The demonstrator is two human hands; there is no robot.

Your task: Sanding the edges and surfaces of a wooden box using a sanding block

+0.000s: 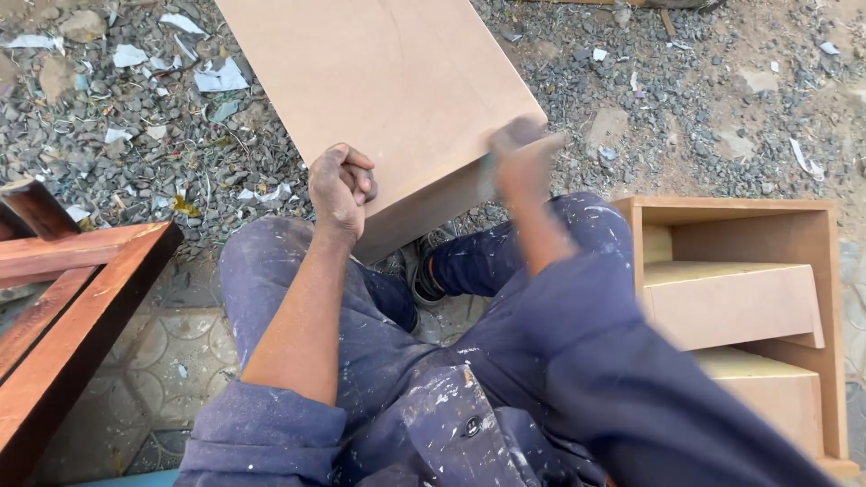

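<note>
A large tan fibreboard box (388,81) rests tilted on my knees over gravel ground. My left hand (340,188) is curled in a fist and presses on the near corner of the box's top face. My right hand (523,158) is blurred with motion at the box's right edge; something small and greenish shows in its grip against the side panel, too blurred to name. I sit in dark blue, paint-spattered work clothes.
A tan open cabinet with drawer boxes (740,298) stands at my right. A reddish-brown wooden frame (63,307) lies at my left. Gravel with scraps of paper (135,99) covers the ground ahead; patterned paving (171,361) lies under my legs.
</note>
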